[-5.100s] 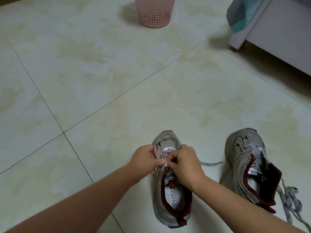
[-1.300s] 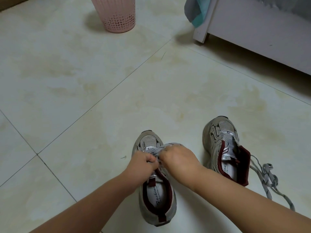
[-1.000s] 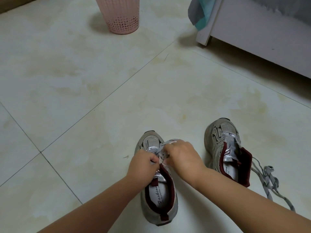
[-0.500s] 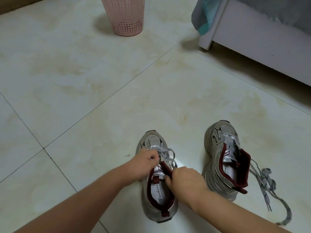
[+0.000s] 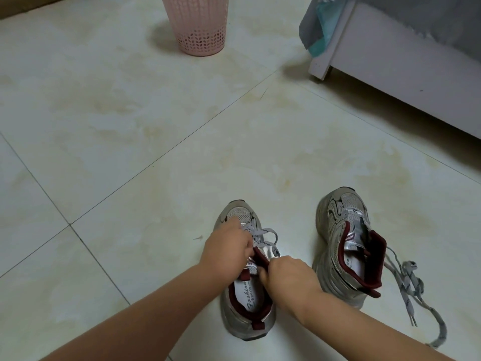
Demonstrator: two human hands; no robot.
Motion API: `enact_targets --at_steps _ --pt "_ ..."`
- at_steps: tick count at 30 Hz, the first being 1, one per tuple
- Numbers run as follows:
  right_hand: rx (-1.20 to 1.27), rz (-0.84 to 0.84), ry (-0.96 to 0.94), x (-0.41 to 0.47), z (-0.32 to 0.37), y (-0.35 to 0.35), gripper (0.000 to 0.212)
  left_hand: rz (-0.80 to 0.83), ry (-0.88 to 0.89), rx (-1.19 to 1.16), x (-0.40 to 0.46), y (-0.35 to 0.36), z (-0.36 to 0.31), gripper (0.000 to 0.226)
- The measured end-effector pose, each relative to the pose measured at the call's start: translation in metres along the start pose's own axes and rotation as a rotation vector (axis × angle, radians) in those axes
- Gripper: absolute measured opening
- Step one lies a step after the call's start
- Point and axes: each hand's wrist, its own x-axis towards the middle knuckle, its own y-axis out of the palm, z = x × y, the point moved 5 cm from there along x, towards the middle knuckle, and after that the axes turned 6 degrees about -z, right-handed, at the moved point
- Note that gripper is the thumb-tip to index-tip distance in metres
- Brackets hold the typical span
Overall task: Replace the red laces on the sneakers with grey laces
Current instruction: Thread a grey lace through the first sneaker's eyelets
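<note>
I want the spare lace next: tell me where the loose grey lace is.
In the head view the loose grey lace lies on the floor at the lower right, trailing from the right sneaker, on the side away from both hands.

On the tiled floor (image 5: pixel 130 121), the left hand (image 5: pixel 226 247) and right hand (image 5: pixel 289 276) curl over the tongue of the near silver-grey sneaker (image 5: pixel 247 308), where a grey lace (image 5: pixel 263 234) loops through the eyelets. A second sneaker (image 5: pixel 346 246) stands just to its right with a loose grey lace (image 5: pixel 408 287) trailing over the floor. Farther off stand a pink perforated basket (image 5: pixel 197 24) and a white furniture frame (image 5: pixel 390 66).
</note>
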Motion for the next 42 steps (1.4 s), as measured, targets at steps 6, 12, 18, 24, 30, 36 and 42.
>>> enact_targets --at_steps 6,12,18,24,30,36,42 --pt "0.023 0.024 0.046 0.000 0.002 0.001 0.035 0.202 0.046 -0.154 0.001 -0.027 0.008 0.009" --pt "-0.018 0.071 0.044 0.001 0.002 0.001 0.029 0.397 -0.107 -0.518 -0.013 -0.051 0.032 0.028" --pt "-0.048 0.092 0.049 0.001 0.004 0.000 0.026 0.251 -0.013 -0.024 -0.005 -0.019 0.010 0.019" --pt "-0.058 0.085 0.056 0.001 0.004 0.001 0.027 0.083 0.093 0.119 -0.003 -0.008 0.002 0.023" --pt "-0.011 0.052 0.064 0.001 0.002 0.002 0.031 0.030 0.036 0.061 -0.006 -0.006 0.010 0.015" --pt "-0.041 0.028 0.070 0.001 0.003 0.004 0.027 -0.043 -0.010 0.186 -0.010 -0.009 -0.003 0.020" --pt "-0.050 0.003 0.093 0.001 0.003 0.006 0.025 -0.108 0.094 0.175 -0.015 -0.030 -0.006 0.020"
